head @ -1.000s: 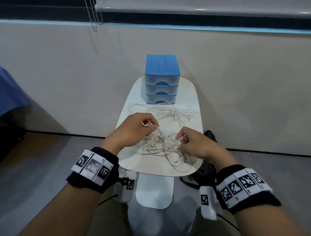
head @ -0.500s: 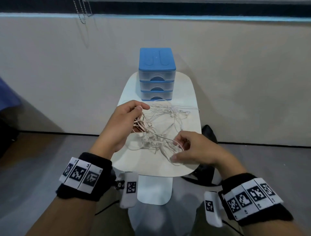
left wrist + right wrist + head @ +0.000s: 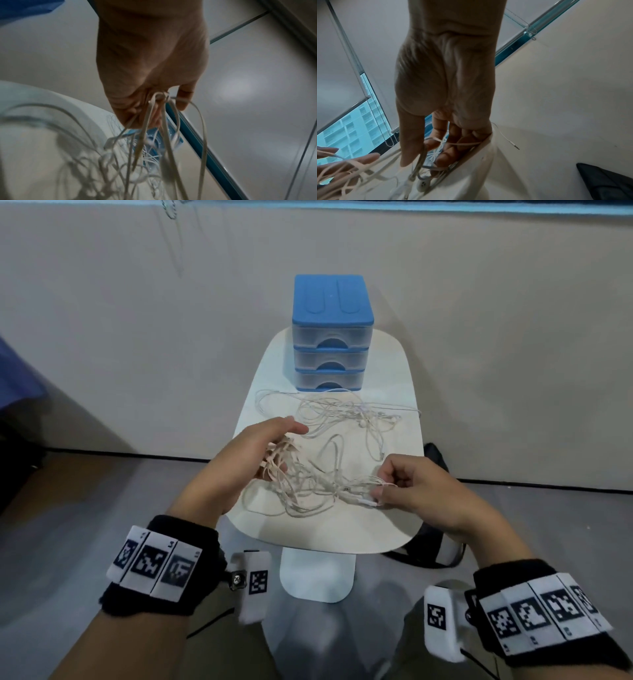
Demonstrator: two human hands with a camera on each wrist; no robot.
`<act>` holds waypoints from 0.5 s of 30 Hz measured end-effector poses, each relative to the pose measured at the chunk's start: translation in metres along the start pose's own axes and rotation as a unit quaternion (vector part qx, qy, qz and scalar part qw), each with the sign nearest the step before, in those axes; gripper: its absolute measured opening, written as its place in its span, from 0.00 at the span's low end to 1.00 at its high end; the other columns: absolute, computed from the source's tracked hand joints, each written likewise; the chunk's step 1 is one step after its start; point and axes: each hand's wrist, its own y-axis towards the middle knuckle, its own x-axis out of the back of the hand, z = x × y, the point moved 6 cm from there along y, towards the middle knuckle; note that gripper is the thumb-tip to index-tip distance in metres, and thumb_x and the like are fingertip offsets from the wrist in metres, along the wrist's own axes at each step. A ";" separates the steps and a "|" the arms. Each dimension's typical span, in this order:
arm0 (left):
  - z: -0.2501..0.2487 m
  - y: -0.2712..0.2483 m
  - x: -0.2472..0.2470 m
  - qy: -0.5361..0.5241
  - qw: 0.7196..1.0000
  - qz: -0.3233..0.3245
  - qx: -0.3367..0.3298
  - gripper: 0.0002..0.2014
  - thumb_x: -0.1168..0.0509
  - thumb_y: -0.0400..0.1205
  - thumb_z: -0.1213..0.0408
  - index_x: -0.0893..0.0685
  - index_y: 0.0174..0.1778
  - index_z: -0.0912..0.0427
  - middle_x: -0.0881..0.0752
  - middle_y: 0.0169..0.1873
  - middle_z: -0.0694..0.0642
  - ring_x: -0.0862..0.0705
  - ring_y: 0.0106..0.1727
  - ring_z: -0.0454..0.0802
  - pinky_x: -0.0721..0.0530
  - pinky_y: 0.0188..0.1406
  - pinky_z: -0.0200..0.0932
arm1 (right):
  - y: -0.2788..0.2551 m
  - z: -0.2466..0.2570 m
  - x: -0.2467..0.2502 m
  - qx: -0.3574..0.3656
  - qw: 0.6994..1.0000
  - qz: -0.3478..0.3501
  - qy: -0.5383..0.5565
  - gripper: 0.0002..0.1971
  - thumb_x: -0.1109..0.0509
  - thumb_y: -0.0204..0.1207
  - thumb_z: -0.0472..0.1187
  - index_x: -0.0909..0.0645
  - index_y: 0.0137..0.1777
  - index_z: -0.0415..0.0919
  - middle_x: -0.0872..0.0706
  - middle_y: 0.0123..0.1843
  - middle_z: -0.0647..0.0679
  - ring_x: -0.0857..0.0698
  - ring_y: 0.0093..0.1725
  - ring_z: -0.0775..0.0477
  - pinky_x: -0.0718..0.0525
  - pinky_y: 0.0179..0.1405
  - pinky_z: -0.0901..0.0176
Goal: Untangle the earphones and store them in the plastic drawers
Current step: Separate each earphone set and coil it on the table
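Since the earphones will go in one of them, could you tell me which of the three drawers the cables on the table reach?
The bottom drawer: a white cable loop of the earphones lies right at its front, while the middle drawer and top drawer sit above, clear of any cable. All three are closed.

Pale tangled earphone cords (image 3: 329, 446) sprawl across the small white oval table (image 3: 404, 529) – bare tabletop only along the near edge; the blue-topped plastic drawer unit (image 3: 331, 350) blocks the far end.
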 end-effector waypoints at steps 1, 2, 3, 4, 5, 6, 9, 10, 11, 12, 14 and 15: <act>0.001 -0.001 -0.001 0.055 0.998 -0.005 -0.003 0.19 0.40 0.86 0.39 0.11 0.63 0.41 0.16 0.59 0.50 0.15 0.48 0.47 0.21 0.48 0.46 | 0.001 0.000 0.000 0.002 1.000 -0.005 -0.002 0.09 0.22 0.78 0.31 0.19 0.42 0.40 0.18 0.36 0.46 0.15 0.41 0.47 0.14 0.48 0.52; 0.001 0.000 -0.001 0.105 0.994 -0.019 -0.012 0.19 0.41 0.88 0.38 0.15 0.68 0.38 0.18 0.64 0.49 0.15 0.56 0.46 0.20 0.57 0.49 | 0.002 -0.001 0.000 0.003 1.000 -0.009 -0.003 0.07 0.22 0.79 0.31 0.18 0.43 0.39 0.17 0.36 0.46 0.14 0.40 0.47 0.14 0.51 0.48; 0.001 0.000 0.000 0.145 0.988 -0.037 -0.025 0.19 0.42 0.88 0.37 0.20 0.72 0.36 0.21 0.68 0.49 0.18 0.64 0.46 0.22 0.65 0.52 | 0.003 -0.002 0.000 0.003 1.000 -0.014 -0.004 0.06 0.23 0.79 0.32 0.17 0.46 0.39 0.15 0.36 0.46 0.14 0.40 0.47 0.14 0.52 0.45; -0.001 -0.001 0.000 0.174 0.982 -0.054 -0.042 0.20 0.40 0.88 0.37 0.23 0.75 0.35 0.24 0.71 0.49 0.21 0.70 0.47 0.25 0.72 0.54 | 0.004 -0.003 0.000 0.003 1.000 -0.018 -0.004 0.05 0.23 0.80 0.32 0.17 0.49 0.40 0.14 0.36 0.45 0.13 0.39 0.47 0.15 0.53 0.44; -0.003 -0.002 -0.002 0.200 0.976 -0.063 -0.063 0.23 0.37 0.86 0.37 0.26 0.77 0.34 0.26 0.72 0.49 0.25 0.74 0.48 0.28 0.76 0.55 | 0.004 -0.003 0.000 0.004 1.000 -0.022 -0.003 0.06 0.23 0.80 0.32 0.17 0.51 0.42 0.13 0.36 0.44 0.13 0.39 0.47 0.15 0.53 0.44; -0.006 -0.004 -0.005 0.230 0.967 -0.060 -0.087 0.25 0.34 0.84 0.38 0.28 0.78 0.32 0.28 0.73 0.48 0.29 0.76 0.49 0.31 0.78 0.55 | 0.003 -0.003 0.000 0.005 1.000 -0.024 -0.003 0.08 0.23 0.80 0.33 0.18 0.53 0.44 0.13 0.36 0.43 0.13 0.39 0.47 0.16 0.53 0.44; -0.010 -0.009 -0.031 0.349 0.926 0.010 -0.141 0.27 0.26 0.78 0.39 0.26 0.72 0.29 0.31 0.74 0.43 0.35 0.77 0.46 0.36 0.75 0.52 | 0.002 -0.003 0.000 0.010 1.000 -0.029 -0.007 0.08 0.24 0.80 0.34 0.18 0.52 0.47 0.14 0.36 0.44 0.15 0.39 0.46 0.19 0.50 0.46; -0.008 -0.010 -0.042 0.383 0.911 0.036 -0.147 0.27 0.25 0.76 0.39 0.25 0.70 0.30 0.31 0.74 0.43 0.37 0.78 0.46 0.38 0.74 0.52 | 0.002 -0.002 0.000 0.012 0.999 -0.030 -0.008 0.06 0.24 0.81 0.34 0.17 0.51 0.45 0.14 0.35 0.44 0.16 0.38 0.46 0.20 0.49 0.46; -0.004 -0.009 -0.051 0.411 0.898 0.054 -0.149 0.27 0.24 0.76 0.39 0.24 0.70 0.30 0.32 0.73 0.43 0.37 0.78 0.48 0.39 0.73 0.53 | 0.001 -0.001 0.000 0.015 0.999 -0.032 -0.009 0.05 0.23 0.81 0.34 0.16 0.49 0.44 0.13 0.36 0.42 0.17 0.39 0.46 0.20 0.48 0.47; 0.000 -0.007 -0.059 0.434 0.887 0.063 -0.147 0.27 0.24 0.75 0.40 0.23 0.70 0.30 0.32 0.72 0.44 0.37 0.78 0.49 0.39 0.73 0.53 | 0.001 0.000 -0.001 0.018 0.999 -0.034 -0.012 0.03 0.23 0.80 0.34 0.15 0.48 0.42 0.12 0.38 0.39 0.17 0.39 0.46 0.20 0.48 0.47; 0.008 -0.003 -0.071 0.473 0.867 0.072 -0.137 0.27 0.24 0.75 0.42 0.23 0.70 0.30 0.33 0.71 0.46 0.37 0.77 0.51 0.39 0.73 0.55 | 0.001 0.000 -0.001 0.017 0.999 -0.042 -0.017 0.03 0.24 0.81 0.33 0.13 0.47 0.40 0.10 0.42 0.35 0.16 0.41 0.47 0.20 0.48 0.48; 0.010 0.000 -0.074 0.490 0.859 0.072 -0.133 0.26 0.24 0.75 0.43 0.22 0.69 0.31 0.33 0.72 0.46 0.37 0.76 0.52 0.39 0.73 0.55 | 0.001 0.000 -0.001 0.014 0.999 -0.045 -0.019 0.03 0.24 0.81 0.33 0.13 0.46 0.39 0.09 0.43 0.36 0.16 0.41 0.47 0.20 0.49 0.49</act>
